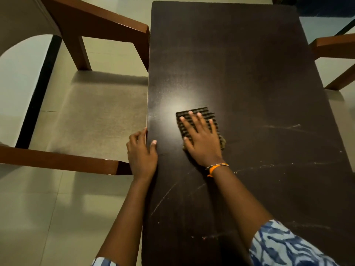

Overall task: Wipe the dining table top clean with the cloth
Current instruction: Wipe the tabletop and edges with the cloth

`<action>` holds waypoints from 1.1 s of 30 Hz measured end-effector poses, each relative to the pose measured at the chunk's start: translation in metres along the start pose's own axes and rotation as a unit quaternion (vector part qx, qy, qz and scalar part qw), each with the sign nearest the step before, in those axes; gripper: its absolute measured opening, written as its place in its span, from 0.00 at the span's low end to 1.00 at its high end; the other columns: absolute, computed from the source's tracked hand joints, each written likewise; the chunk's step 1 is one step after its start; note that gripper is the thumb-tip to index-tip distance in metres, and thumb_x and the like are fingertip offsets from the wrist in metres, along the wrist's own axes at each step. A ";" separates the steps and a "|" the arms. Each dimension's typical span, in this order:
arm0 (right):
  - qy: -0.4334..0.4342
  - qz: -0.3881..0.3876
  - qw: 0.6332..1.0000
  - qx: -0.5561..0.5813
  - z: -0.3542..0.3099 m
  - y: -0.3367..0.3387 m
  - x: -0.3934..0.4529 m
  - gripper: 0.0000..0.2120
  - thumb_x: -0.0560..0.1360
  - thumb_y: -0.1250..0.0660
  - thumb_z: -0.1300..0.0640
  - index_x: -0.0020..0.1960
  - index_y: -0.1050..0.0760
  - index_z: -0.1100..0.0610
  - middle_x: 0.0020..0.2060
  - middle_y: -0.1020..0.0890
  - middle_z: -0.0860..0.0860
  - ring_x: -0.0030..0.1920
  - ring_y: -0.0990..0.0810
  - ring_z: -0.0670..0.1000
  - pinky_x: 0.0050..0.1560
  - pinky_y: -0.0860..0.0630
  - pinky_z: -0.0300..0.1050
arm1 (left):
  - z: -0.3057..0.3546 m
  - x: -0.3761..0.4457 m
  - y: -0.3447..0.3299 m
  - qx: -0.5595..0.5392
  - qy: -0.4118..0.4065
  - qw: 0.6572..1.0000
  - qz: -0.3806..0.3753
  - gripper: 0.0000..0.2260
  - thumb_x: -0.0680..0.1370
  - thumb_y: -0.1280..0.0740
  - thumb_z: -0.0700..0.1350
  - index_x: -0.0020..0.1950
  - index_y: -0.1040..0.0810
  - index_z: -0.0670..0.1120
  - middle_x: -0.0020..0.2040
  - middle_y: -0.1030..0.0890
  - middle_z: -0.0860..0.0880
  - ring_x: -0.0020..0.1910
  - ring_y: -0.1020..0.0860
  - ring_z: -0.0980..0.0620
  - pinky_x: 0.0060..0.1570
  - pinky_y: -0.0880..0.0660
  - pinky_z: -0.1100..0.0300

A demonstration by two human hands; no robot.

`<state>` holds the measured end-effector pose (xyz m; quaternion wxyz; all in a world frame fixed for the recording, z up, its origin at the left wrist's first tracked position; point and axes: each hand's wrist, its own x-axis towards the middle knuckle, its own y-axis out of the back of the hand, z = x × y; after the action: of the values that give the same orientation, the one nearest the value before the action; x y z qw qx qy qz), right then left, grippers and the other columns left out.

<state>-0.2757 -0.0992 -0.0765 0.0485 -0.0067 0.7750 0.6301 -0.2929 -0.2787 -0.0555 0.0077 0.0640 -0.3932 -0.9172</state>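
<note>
The dark brown dining table top (240, 60) runs away from me through the middle of the view. A folded, dark striped cloth (208, 114) lies flat on it near the left side. My right hand (201, 139) presses down on the cloth with straight, spread fingers. My left hand (141, 150) grips the table's left edge, thumb on top and fingers curled over the side. Pale dust streaks and crumbs mark the near part of the top.
A brown wooden chair (92, 22) with a beige seat stands close against the table's left edge. Part of another wooden chair (334, 47) shows at the right. Pale floor tiles (38, 217) surround the table.
</note>
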 end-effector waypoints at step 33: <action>-0.134 -0.009 0.991 -0.008 0.209 0.049 -0.085 0.29 0.75 0.49 0.43 0.75 0.50 0.40 0.77 0.48 0.46 0.77 0.54 0.53 0.70 0.61 0.66 | 0.155 -0.068 -0.126 0.217 -0.285 0.910 -0.208 0.31 0.77 0.36 0.48 0.75 0.47 0.45 0.77 0.45 0.47 0.76 0.55 0.48 0.67 0.69 0.50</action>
<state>-0.1810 0.1109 -0.0632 0.1573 0.0706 0.7560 0.6314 -0.2404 -0.0756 -0.0337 -0.3093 -0.1194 -0.5461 -0.7693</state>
